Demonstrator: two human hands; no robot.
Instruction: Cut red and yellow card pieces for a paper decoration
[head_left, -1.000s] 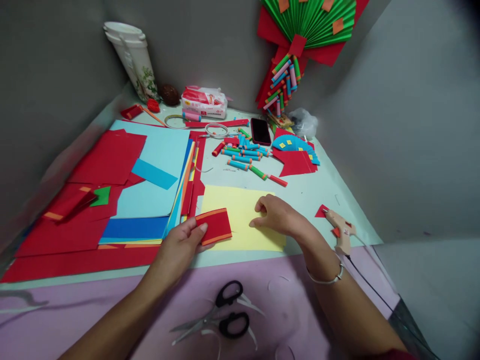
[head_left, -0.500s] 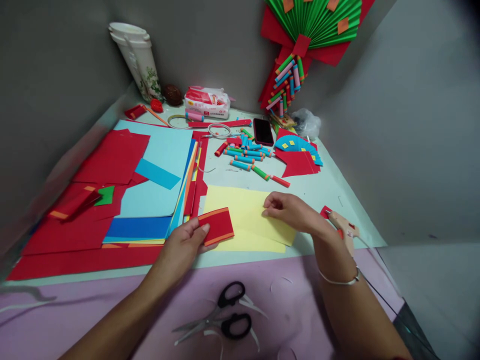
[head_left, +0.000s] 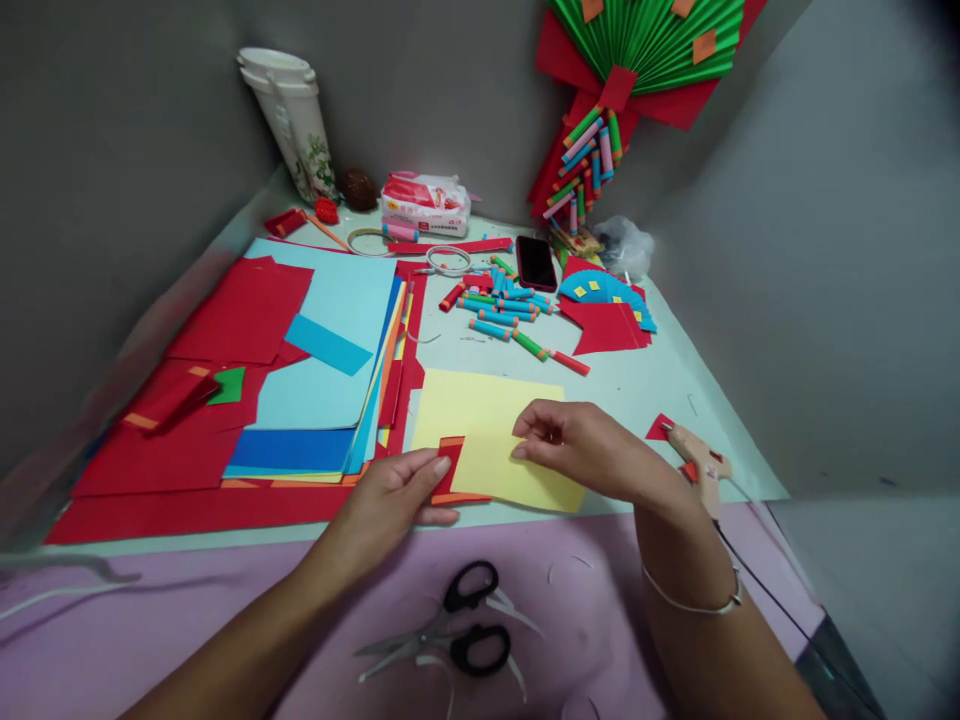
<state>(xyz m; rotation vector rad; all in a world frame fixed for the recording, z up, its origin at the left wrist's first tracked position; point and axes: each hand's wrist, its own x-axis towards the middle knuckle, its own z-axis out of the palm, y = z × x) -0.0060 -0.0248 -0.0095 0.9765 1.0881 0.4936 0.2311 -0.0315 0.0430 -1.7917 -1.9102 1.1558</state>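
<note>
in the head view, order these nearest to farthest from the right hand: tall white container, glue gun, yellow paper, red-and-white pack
From the right hand:
1. yellow paper, at its fingertips
2. glue gun, to its right
3. red-and-white pack, behind and left
4. tall white container, back left

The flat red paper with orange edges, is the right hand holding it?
No, the left hand holds that flat orange-edged red paper, while the right hand pinches a yellow paper sheet.
</note>
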